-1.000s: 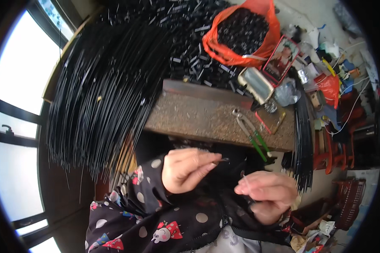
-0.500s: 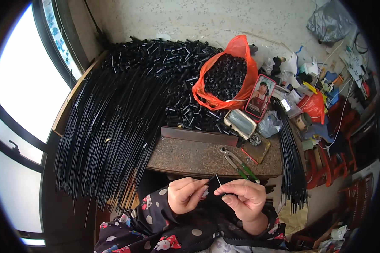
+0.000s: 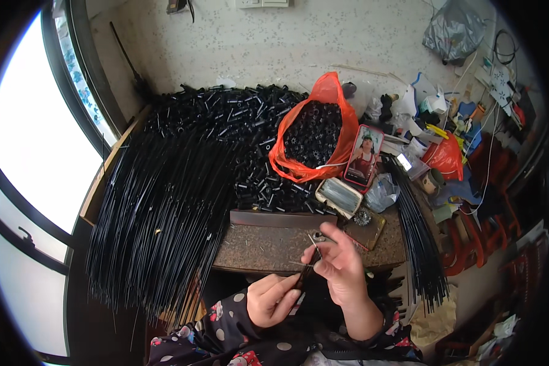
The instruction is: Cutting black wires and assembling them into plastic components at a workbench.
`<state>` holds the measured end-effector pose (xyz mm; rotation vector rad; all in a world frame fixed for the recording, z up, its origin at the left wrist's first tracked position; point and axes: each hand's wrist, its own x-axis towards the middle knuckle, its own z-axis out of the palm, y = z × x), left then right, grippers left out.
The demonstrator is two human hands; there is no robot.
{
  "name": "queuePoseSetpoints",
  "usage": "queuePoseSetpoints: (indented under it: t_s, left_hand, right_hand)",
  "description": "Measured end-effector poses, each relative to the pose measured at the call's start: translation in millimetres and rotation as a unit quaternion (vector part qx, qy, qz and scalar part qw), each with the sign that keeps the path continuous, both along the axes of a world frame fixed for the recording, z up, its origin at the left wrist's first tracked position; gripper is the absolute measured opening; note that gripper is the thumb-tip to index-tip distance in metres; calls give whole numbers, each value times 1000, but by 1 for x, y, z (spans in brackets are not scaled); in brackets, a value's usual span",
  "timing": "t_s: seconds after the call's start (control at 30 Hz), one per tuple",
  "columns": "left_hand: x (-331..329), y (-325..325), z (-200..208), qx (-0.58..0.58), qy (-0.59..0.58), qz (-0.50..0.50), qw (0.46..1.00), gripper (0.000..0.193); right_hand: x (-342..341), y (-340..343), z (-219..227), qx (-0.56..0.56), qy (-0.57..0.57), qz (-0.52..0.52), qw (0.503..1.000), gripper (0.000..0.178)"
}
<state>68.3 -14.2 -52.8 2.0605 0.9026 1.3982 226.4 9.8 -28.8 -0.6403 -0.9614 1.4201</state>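
Note:
My left hand (image 3: 271,300), low in the middle, is closed with thumb and fingers pinching a thin black rod (image 3: 307,272) that slants up to the right. Two thin, pale wire-like strands (image 3: 313,241) show at the rod's upper end. Close beside that end is my right hand (image 3: 343,271), its index finger stretched and its fingers apart. Whether its thumb touches the rod I cannot tell. Beyond both hands lies the brown speckled tabletop (image 3: 256,247). The pliers on it are mostly hidden behind my right hand.
Long black rods (image 3: 158,213) hang over the left edge; another bundle (image 3: 418,238) hangs right. Short black tubes (image 3: 226,116) are heaped behind. A red bag (image 3: 274,155) holds small black parts, beside a propped phone (image 3: 364,155) and a small tray (image 3: 340,196). Clutter fills the right.
My right hand has gone from a pinch to spread fingers and moved up over the pliers. My left hand keeps its grip. The view has tilted, showing more wall.

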Motion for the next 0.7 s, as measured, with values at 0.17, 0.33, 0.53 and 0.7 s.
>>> queuePoseSetpoints:
  t_s: [0.17,0.33,0.53,0.7]
  left_hand:
    - [-11,59,2,-60,-55,-23,996,16]
    - [22,202,-19,25,42,167,985,12]
    - [56,310,-56,210,393,183,876,8]
    - [59,311,-58,184,391,213,876,7]
  right_hand:
    - [14,6,-7,-37,3,15,999,21]
    - [22,43,-30,6,67,-46,997,15]
    - [53,43,-36,-9,46,-35,998,16]
    - [68,40,-36,-20,15,-25,999,16]
